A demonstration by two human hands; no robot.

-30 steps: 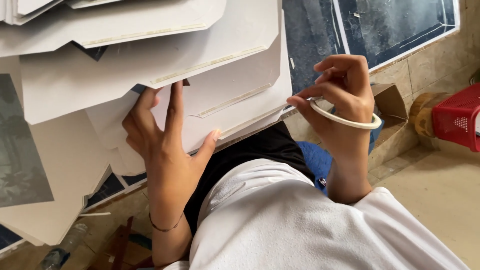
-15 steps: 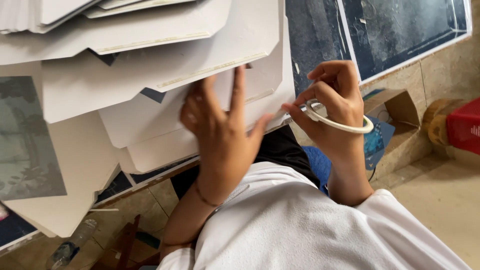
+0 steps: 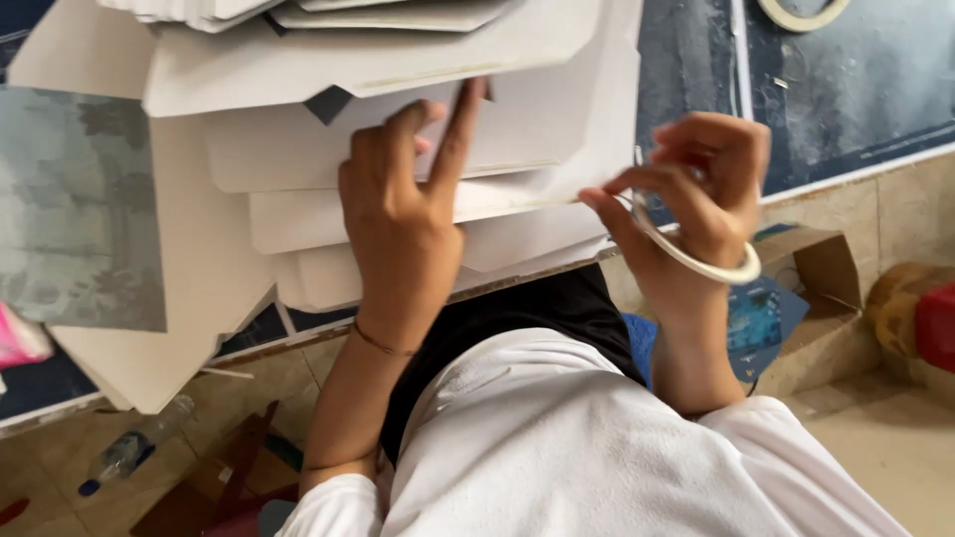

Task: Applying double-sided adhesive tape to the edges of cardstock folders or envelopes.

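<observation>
My left hand [image 3: 403, 214] lies flat on a spread of white flat-cut cardboard sheets [image 3: 328, 149], fingers stretched up across them and index finger reaching the upper sheet. My right hand [image 3: 696, 194] is at the right edge of the sheets, fingers pinched together, with a thin white tape roll [image 3: 696, 257] held around them. The sheets overlap one another on a dark blue work surface [image 3: 856, 89]. A thin bracelet circles my left wrist.
Another tape roll [image 3: 801, 12] lies at the top right of the surface. An open brown cardboard box [image 3: 816, 298] sits on the tiled floor to the right, a red object [image 3: 935, 323] beyond it. A plastic bottle [image 3: 129, 452] lies on the floor at lower left.
My left hand slid right and up across the sheets, from lower left to the middle. My right hand stayed at the right edge with the tape roll.
</observation>
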